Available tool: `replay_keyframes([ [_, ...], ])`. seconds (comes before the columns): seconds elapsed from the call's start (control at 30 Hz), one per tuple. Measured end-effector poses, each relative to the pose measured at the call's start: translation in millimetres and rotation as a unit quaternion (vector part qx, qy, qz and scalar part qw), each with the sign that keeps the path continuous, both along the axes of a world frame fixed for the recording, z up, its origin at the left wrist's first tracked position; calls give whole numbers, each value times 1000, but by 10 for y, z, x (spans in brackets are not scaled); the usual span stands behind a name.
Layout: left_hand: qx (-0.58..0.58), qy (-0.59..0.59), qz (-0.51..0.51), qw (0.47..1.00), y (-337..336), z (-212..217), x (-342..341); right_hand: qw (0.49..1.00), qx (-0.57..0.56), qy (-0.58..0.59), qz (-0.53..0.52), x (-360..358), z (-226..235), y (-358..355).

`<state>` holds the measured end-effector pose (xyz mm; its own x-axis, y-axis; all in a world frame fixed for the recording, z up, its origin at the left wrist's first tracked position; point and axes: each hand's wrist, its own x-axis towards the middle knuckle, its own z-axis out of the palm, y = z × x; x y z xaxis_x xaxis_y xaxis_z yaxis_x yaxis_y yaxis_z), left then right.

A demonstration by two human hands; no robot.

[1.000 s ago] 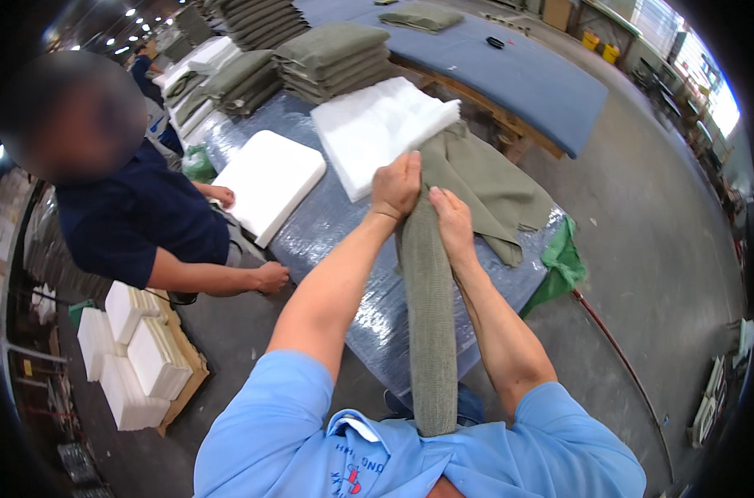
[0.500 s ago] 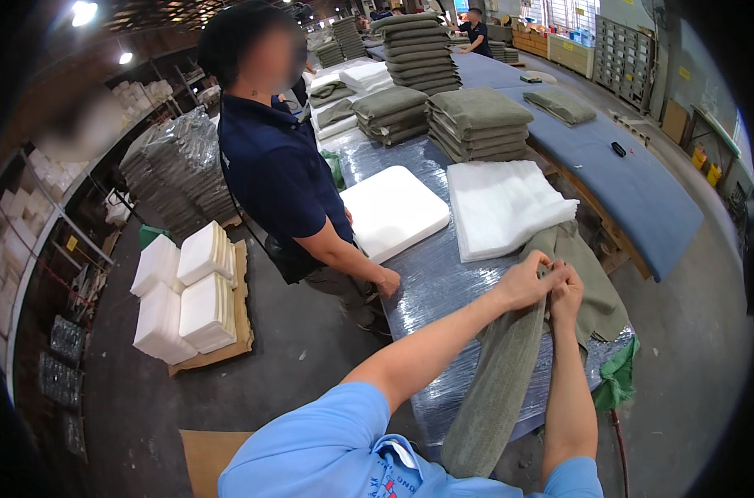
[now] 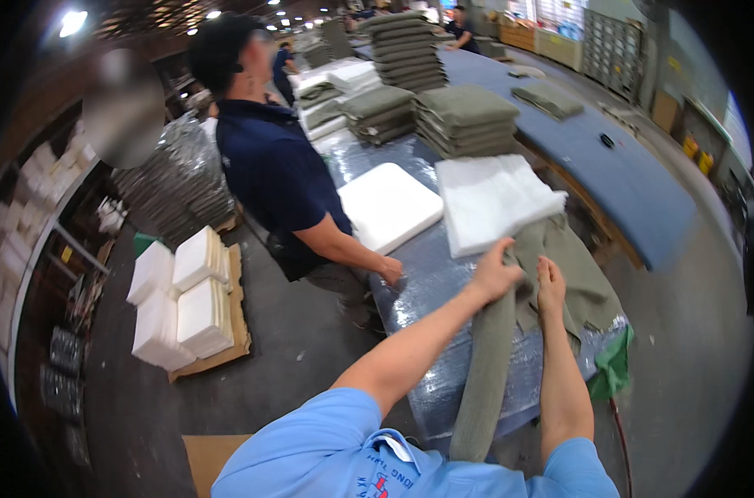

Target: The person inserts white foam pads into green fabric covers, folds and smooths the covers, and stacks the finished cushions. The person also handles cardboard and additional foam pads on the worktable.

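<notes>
From where I stand, the co-worker (image 3: pixel 269 183) on the left has one arm stretched to the edge of the plastic-wrapped desk (image 3: pixel 427 274), near a white slab (image 3: pixel 389 207). Next comes the left hand (image 3: pixel 497 274), thumb and forefinger apart over the upper end of an olive strip (image 3: pixel 485 373); I can't tell whether the lower fingers grip. The strip hangs down toward the wearer's body. The right hand (image 3: pixel 551 286) stands beside it, fingers upright; any hold is hidden. A moment ago the two hands met; now a gap separates them, so I judge the cloth is being rearranged. Rightward, the loose olive cloth (image 3: pixel 584 278) reaches near the desk's right edge, leaving little room there; behind, white padding (image 3: pixel 493 199) crowds it. More room lies leftward, toward the slab.
</notes>
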<state>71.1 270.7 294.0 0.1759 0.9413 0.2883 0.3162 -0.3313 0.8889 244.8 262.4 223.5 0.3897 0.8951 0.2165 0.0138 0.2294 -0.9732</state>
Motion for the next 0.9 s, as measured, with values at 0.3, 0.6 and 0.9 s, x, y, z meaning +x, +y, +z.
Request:
replay_keyframes([
  [0.3,-122,-98,145,977,327,-255,-683,818,-552,122,103,1095,-1019,-3229],
  [0.6,-126,-247,221,935,-956,-377,-1166,817,-95,563,-83,825,-1490,-3061],
  [0.9,-433,-535,197,698,-2064,-1123,-1784,902,-28,425,-72,1144,98,-1544],
])
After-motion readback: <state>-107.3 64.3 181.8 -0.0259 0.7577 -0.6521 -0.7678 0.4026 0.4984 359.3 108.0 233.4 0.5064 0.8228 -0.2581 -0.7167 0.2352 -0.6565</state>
